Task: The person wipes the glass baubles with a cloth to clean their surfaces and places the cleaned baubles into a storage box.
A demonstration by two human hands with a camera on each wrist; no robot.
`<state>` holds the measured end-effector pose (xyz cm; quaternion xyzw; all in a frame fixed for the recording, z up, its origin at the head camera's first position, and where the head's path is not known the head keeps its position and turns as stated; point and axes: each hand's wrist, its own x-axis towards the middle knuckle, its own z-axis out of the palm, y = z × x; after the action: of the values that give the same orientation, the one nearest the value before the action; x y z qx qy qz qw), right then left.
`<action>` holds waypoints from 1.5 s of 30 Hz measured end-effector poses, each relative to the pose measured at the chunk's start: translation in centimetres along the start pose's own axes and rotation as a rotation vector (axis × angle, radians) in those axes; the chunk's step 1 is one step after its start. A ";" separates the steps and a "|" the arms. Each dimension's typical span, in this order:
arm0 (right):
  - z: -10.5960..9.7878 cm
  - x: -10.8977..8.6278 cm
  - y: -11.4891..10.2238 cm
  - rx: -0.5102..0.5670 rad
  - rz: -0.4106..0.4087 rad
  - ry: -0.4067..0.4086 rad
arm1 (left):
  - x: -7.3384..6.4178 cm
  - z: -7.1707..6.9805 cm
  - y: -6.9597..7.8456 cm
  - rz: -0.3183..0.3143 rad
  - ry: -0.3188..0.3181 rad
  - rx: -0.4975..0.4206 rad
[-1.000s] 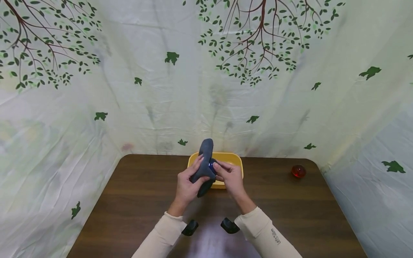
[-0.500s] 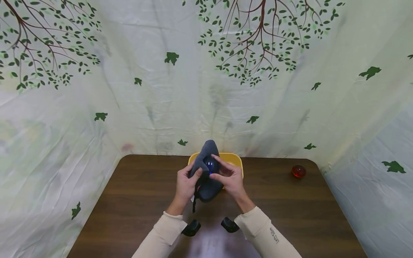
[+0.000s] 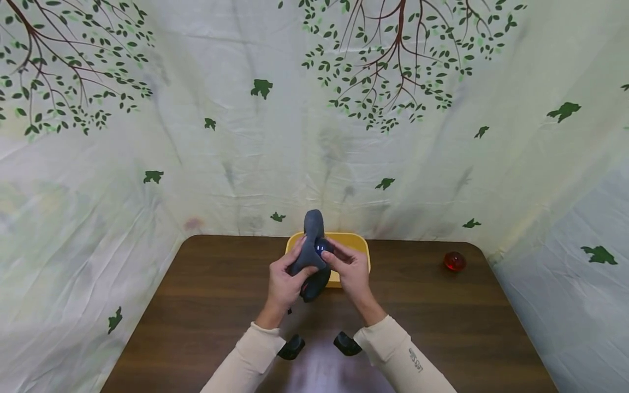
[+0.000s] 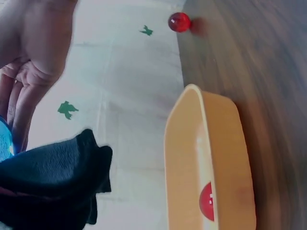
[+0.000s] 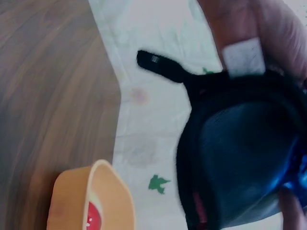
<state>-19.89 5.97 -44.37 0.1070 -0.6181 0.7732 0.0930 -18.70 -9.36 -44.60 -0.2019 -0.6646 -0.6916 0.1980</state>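
In the head view, my left hand (image 3: 284,279) grips a dark blue-grey padded cloth piece, shaped like an eye mask (image 3: 309,256), between thumb and fingers. My right hand (image 3: 352,273) pinches a shiny clear blue ball (image 3: 321,247) against the mask's right side. A hollow cup, a short strap (image 5: 163,67) and a white tag (image 5: 243,57) on the mask show in the right wrist view. At the left edge of the left wrist view, the blue ball (image 4: 5,141) glows beside the right hand's fingers. Both hands are raised in front of a yellow tub (image 3: 346,238).
Inside the tub (image 4: 230,158) lies a red ball (image 4: 206,201). Another red ball (image 3: 455,261) sits toward the table's back right corner. A leaf-printed cloth (image 3: 236,164) hangs behind the brown table (image 3: 236,273). Black devices (image 3: 291,347) are at both wrists.
The mask was turned so that more of the ball and the lower lobe showed half a second ago, then turned back. The right fingers, spread around the ball then, have closed in on it.
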 end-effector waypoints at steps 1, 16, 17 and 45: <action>0.1 0.0 -0.1 -0.006 0.032 0.019 | 0.0 0.0 -0.1 0.037 -0.008 0.021; -2.3 1.0 -0.6 -0.131 -0.179 -0.341 | 0.3 -0.6 0.3 -0.175 0.058 -0.207; -2.4 1.1 -0.5 -0.142 -0.218 -0.348 | 0.3 -0.6 0.3 -0.191 0.056 -0.223; -0.7 0.5 0.2 -0.047 0.110 -0.079 | 0.1 -0.3 -1.0 0.046 -0.047 0.104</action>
<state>-20.42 6.63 -44.58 0.1009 -0.6443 0.7576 0.0284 -19.37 -9.61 -45.41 -0.2229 -0.6993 -0.6465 0.2081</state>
